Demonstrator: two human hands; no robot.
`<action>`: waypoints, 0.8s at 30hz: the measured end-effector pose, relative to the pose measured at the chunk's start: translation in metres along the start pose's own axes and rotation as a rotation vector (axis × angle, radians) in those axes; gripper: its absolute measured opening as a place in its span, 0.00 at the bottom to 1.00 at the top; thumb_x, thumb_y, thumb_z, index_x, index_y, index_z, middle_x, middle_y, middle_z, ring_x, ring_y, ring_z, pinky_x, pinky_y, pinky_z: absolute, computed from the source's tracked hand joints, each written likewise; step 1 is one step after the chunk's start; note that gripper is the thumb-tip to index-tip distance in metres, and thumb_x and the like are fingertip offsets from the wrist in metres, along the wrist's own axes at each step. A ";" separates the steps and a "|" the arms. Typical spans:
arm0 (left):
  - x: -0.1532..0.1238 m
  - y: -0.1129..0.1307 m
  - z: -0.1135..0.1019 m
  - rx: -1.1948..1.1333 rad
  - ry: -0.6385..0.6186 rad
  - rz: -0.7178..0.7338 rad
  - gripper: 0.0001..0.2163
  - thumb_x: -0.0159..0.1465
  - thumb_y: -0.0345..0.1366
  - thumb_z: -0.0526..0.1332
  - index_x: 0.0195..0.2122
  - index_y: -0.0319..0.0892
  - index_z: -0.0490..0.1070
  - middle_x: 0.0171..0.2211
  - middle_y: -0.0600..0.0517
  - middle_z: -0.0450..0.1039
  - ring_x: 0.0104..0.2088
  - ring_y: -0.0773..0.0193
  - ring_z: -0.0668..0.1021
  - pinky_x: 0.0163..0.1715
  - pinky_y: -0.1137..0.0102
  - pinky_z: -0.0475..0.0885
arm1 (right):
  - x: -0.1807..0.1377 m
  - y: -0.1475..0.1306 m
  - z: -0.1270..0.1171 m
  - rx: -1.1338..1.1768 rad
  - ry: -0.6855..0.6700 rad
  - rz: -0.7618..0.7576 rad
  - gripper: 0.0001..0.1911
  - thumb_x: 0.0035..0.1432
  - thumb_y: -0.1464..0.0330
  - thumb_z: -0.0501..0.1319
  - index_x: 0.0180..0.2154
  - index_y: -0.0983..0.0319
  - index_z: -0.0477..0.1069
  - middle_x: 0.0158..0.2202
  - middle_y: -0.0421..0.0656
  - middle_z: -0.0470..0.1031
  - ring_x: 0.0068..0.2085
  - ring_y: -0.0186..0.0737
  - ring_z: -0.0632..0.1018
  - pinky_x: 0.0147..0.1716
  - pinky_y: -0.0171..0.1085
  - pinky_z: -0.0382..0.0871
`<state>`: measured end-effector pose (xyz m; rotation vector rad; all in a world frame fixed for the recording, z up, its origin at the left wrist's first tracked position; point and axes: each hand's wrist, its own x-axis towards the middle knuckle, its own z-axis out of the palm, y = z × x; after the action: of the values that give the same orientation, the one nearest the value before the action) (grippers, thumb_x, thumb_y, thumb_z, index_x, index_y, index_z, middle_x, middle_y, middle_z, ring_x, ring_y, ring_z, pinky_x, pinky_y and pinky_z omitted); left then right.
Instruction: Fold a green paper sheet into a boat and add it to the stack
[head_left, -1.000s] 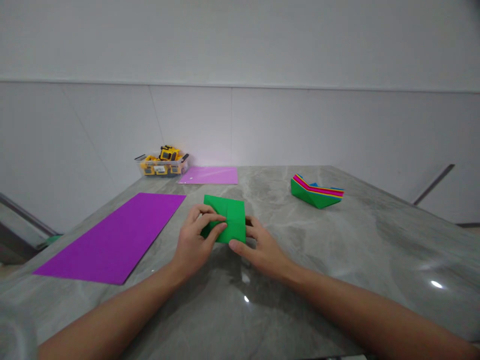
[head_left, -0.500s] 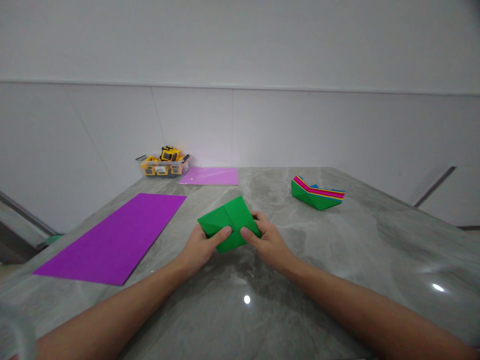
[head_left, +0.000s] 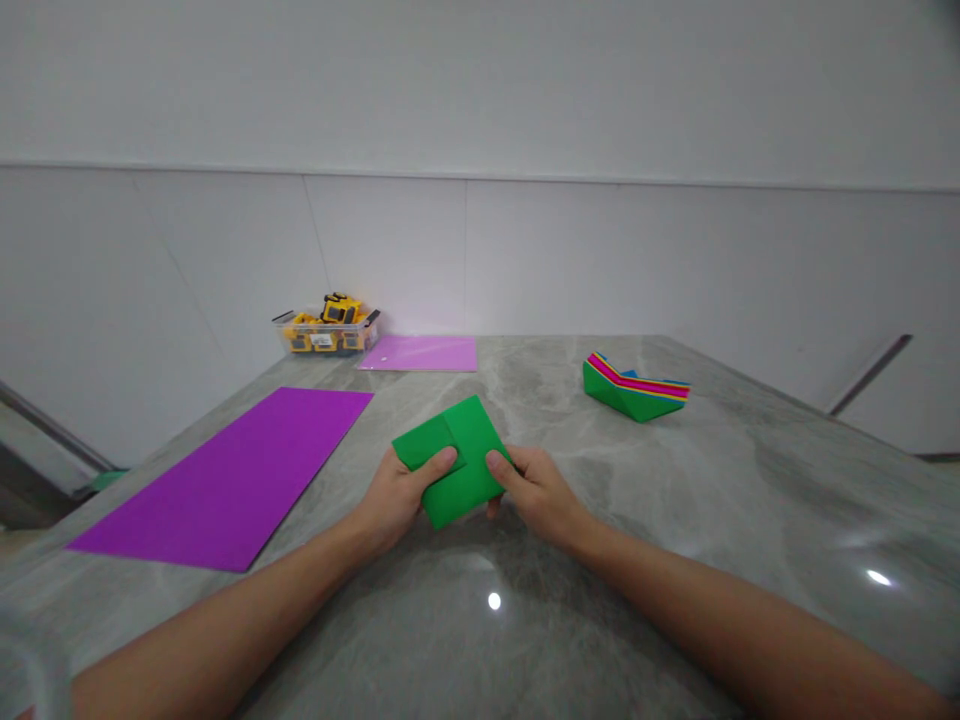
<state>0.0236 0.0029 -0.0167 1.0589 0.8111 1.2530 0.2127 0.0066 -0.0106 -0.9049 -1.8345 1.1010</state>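
Green paper (head_left: pixel 472 470), creased into a small flat square, sits between both hands above a grey marbled tabletop (head_left: pixel 675 620). On my remote view, the left hand (head_left: pixel 393 500) clamps one side, thumb on top; the right hand (head_left: pixel 541 497) clamps the other likewise, most fingers hidden underneath. Several folds look done to me, with layered panels across the face; how many are left I cannot tell. Beyond, to the right, a green folded-paper boat (head_left: pixel 630 398) with striped edges stands fully shaped; a purple rectangular sheet (head_left: pixel 244 475), left, lies unfolded.
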 end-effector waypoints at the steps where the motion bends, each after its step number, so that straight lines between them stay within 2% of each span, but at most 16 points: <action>1: 0.000 0.001 0.000 0.001 0.005 0.000 0.16 0.55 0.41 0.72 0.40 0.37 0.78 0.34 0.47 0.81 0.32 0.58 0.81 0.35 0.66 0.78 | 0.000 0.000 0.000 -0.021 0.008 -0.019 0.26 0.66 0.50 0.49 0.27 0.63 0.68 0.22 0.42 0.72 0.24 0.37 0.75 0.25 0.35 0.66; 5: 0.000 0.003 0.001 0.007 0.002 -0.006 0.18 0.55 0.42 0.72 0.42 0.37 0.77 0.38 0.45 0.81 0.35 0.56 0.81 0.38 0.64 0.77 | 0.000 0.003 -0.001 -0.001 0.087 -0.018 0.15 0.63 0.54 0.56 0.37 0.59 0.62 0.25 0.36 0.71 0.21 0.34 0.74 0.20 0.32 0.66; 8: 0.000 0.004 0.002 0.017 0.023 -0.006 0.19 0.53 0.43 0.73 0.42 0.37 0.77 0.38 0.45 0.81 0.35 0.55 0.81 0.38 0.63 0.77 | 0.002 0.006 -0.003 0.132 0.105 0.057 0.21 0.59 0.53 0.61 0.44 0.57 0.56 0.25 0.34 0.72 0.18 0.34 0.73 0.15 0.31 0.65; 10: 0.000 0.004 0.002 0.033 0.051 -0.015 0.20 0.53 0.46 0.73 0.40 0.36 0.77 0.37 0.44 0.81 0.34 0.55 0.82 0.36 0.64 0.78 | 0.003 0.006 -0.004 0.133 0.018 0.106 0.21 0.59 0.51 0.60 0.43 0.59 0.59 0.21 0.34 0.72 0.17 0.35 0.73 0.15 0.31 0.65; 14: 0.001 0.004 0.002 0.067 0.132 -0.048 0.22 0.53 0.51 0.71 0.36 0.35 0.76 0.32 0.44 0.81 0.30 0.55 0.82 0.31 0.66 0.78 | 0.002 0.006 -0.003 0.100 -0.166 0.196 0.25 0.59 0.45 0.54 0.32 0.61 0.64 0.17 0.37 0.71 0.14 0.33 0.71 0.13 0.29 0.62; 18: 0.003 0.006 0.005 0.000 0.186 -0.112 0.21 0.54 0.52 0.70 0.33 0.36 0.76 0.29 0.44 0.81 0.32 0.52 0.83 0.30 0.64 0.79 | 0.003 0.007 -0.001 0.123 -0.171 0.200 0.24 0.58 0.46 0.54 0.31 0.61 0.63 0.16 0.36 0.71 0.13 0.31 0.69 0.12 0.28 0.58; 24: 0.001 0.011 0.009 -0.104 0.198 -0.205 0.17 0.61 0.48 0.66 0.33 0.36 0.76 0.28 0.43 0.81 0.33 0.52 0.84 0.33 0.63 0.80 | 0.004 0.000 -0.004 0.194 -0.211 0.199 0.25 0.56 0.44 0.56 0.30 0.61 0.64 0.14 0.35 0.69 0.12 0.29 0.66 0.12 0.28 0.55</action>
<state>0.0284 0.0022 -0.0036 0.7561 0.9695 1.2227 0.2144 0.0113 -0.0087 -0.8978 -1.7928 1.5210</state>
